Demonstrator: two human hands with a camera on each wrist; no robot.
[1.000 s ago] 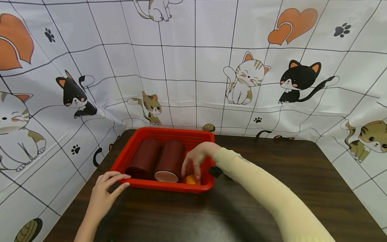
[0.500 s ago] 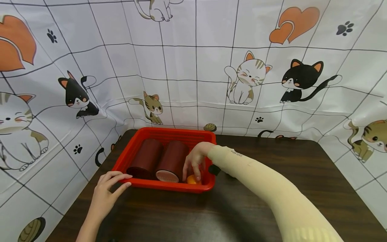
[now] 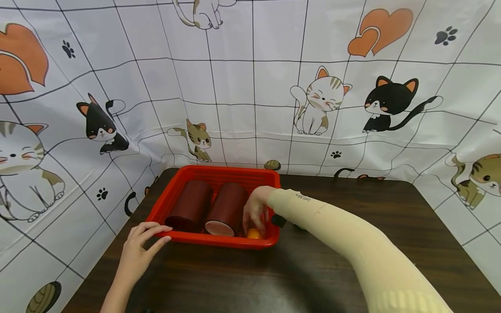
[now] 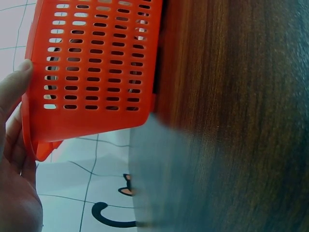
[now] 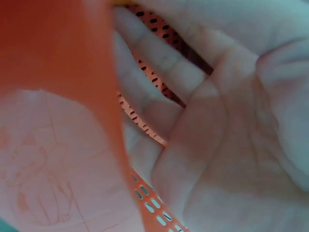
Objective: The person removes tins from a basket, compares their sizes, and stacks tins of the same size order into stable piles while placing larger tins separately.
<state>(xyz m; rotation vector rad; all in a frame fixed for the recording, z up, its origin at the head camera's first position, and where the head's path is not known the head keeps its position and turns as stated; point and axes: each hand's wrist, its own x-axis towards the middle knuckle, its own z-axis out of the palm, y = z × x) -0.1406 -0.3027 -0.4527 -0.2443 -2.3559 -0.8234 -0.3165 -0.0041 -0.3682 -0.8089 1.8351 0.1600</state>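
Down at the near right corner inside the red basket (image 3: 219,240), the orange object (image 3: 254,234), more hidden than half a second ago and nudged slightly rightward. Grasped there from above by the right hand (image 3: 257,208), fingers curled around the sides, dipped a little lower than in the earlier frames; only a small patch of orange left showing between fingertips. Just left of those fingers, lying on its side, the right cylinder (image 3: 228,208), dark red with a pale near end; next to it, the left cylinder (image 3: 191,206), with a dark near end. Clasped at the basket's near left corner, rim between thumb and fingers, by the left hand (image 3: 137,250), same as before. Outward, along the right forearm, a cream sleeve (image 3: 344,234); underneath everything, the dark wood-grain surface (image 3: 332,278); behind, a white cat-print sheet (image 3: 231,82), unchanged.
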